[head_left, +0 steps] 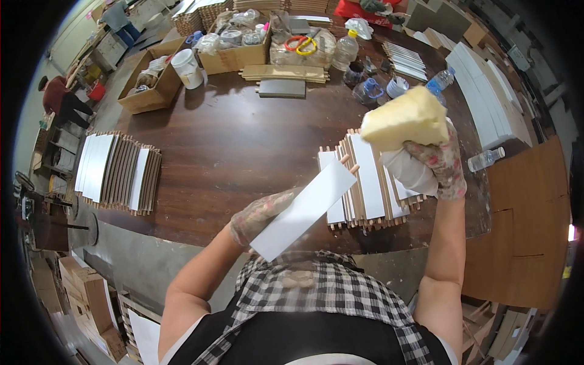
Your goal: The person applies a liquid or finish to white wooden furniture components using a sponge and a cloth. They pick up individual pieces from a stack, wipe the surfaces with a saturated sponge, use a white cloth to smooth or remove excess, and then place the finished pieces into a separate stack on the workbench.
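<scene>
My left hand (261,216), in a flower-patterned glove, is closed on the edge of a white rectangular board (304,210). Two wooden dowel pegs (351,164) show at the board's far end, and it is held tilted above the table's front edge. On the right, my gloved right hand (449,167) is raised and grips a pale yellow sponge (404,118). A white, rounded thing (409,173), perhaps cloth, hangs below those fingers; its kind is unclear. Beneath it lies a row of pegged white boards (365,182), partly hidden by the hand and the held board.
The brown table (225,140) carries another row of pegged boards (115,173) at left. Cardboard boxes (234,64), a white bucket (185,68), scissors (301,44) and plastic bottles (345,50) stand at the back. A bottle (486,159) lies at right. Two people are at far left.
</scene>
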A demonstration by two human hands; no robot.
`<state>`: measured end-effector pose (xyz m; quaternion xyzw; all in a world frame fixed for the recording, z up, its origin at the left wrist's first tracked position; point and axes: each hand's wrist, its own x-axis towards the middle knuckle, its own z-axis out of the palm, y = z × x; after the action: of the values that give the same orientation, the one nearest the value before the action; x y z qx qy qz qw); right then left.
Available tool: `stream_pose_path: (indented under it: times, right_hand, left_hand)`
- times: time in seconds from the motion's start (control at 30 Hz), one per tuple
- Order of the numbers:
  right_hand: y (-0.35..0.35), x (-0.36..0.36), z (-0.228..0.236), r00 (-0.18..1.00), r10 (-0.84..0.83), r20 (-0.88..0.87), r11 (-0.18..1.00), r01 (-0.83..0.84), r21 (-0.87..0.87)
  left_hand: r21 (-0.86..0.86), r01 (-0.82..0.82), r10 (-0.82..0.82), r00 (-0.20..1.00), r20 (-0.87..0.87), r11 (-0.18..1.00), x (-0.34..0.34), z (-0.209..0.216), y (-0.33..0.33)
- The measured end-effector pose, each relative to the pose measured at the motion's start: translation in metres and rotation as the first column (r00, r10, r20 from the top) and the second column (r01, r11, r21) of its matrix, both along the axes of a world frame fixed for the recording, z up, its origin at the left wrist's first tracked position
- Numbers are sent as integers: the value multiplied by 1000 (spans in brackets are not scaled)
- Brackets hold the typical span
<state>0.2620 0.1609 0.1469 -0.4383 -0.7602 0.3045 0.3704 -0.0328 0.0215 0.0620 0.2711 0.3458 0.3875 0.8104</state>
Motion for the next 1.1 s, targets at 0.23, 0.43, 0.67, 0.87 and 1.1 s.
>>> stream_pose_path:
  times: [0.23,0.43,0.67,0.87,1.1]
  right_hand:
    - [-2,-26,3,961,271,-44,950,-275,-148]
    - [-8,5,-26,993,-6,-122,997,-4,-80]
    - [-46,-2,-71,985,-29,168,948,-26,317]
    - [-56,-26,-64,969,58,238,957,-122,264]
    - [-44,-23,-86,996,-82,-28,997,82,12]
  left_hand:
    - [-23,162,-140,912,386,987,4,-3,1]
    - [95,-170,169,985,14,981,-6,-27,10]
    - [-52,-374,359,832,422,926,10,-36,19]
    - [46,-383,340,864,371,923,12,-28,20]
    - [102,-21,-44,807,589,995,-9,-37,19]
